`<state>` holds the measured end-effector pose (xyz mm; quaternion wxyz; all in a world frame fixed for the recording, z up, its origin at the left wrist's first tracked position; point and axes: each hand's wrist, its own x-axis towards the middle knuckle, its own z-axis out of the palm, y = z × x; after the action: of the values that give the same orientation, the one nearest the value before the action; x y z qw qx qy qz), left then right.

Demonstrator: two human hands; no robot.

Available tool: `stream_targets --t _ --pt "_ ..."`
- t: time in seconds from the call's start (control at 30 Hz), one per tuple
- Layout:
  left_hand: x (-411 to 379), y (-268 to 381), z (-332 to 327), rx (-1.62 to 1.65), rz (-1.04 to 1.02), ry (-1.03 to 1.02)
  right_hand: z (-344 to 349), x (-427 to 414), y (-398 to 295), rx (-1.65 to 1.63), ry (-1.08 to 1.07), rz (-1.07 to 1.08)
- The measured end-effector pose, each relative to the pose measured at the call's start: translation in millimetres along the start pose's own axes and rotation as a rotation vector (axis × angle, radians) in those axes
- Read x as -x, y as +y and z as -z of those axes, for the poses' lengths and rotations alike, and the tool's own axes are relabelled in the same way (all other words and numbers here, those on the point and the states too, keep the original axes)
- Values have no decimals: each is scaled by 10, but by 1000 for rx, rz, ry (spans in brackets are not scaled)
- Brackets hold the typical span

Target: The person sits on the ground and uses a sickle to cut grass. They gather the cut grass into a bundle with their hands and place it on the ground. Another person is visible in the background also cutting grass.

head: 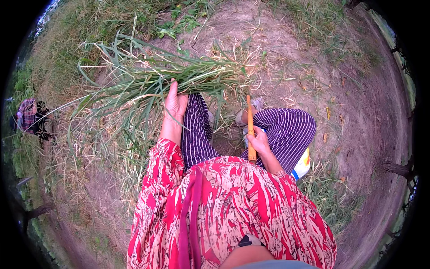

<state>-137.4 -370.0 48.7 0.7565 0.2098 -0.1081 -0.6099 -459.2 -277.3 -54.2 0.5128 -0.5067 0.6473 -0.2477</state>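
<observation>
My left hand point(175, 104) grips a large bundle of long green grass point(188, 79) from below, its thumb up against the stems. The bundle lies sideways beyond my left knee, with leafy tips spreading left and cut-looking ends to the right. In my right hand point(259, 140) is a yellow-brown wooden or bamboo stick-like handle point(251, 124), held upright in the view between my knees. The handle's far end points towards the right end of the bundle. Whether a blade is fixed to it cannot be seen.
Loose dry grass lies on bare soil point(285, 50). A white, blue and yellow bag point(303, 164) is partly hidden beside my right leg. At the far left is a person in checked clothing point(27, 116). Green weeds point(178, 23) grow ahead; tree branches point(396, 168) show at the right rim.
</observation>
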Motion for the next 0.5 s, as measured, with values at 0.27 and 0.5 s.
stream_targets --t 0.27,0.5 --pt "5 -8 -18 -75 11 -13 33 74 -192 86 -13 -9" --pt "-7 -52 -5 -365 -2 29 2 73 -251 189 1 -16"
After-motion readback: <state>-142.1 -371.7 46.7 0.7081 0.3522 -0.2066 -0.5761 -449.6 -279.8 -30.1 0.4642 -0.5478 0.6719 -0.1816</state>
